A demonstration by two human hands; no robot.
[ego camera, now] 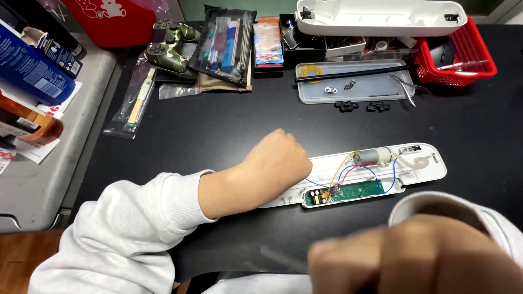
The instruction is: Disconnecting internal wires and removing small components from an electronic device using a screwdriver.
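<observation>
A long white casing (425,173) lies open on the black table. Inside it are a green circuit board (348,193), a small grey motor (371,157), coloured wires (348,170) and a clear tube (415,161). My left hand (275,163), curled into a fist, rests on the casing's left end and hides it. My right hand (414,256) is close to the camera at the bottom right. It is blurred, with the fingers curled. A faint thin streak runs left from it, and I cannot tell what it holds.
Behind the casing, a clear tray (357,87) holds screws, a black rod and tweezers, with two black clips (362,106) in front. A second white shell (381,16) and a red basket (463,54) stand at the back right. A camouflage game controller (169,46) and pouches lie at the back left.
</observation>
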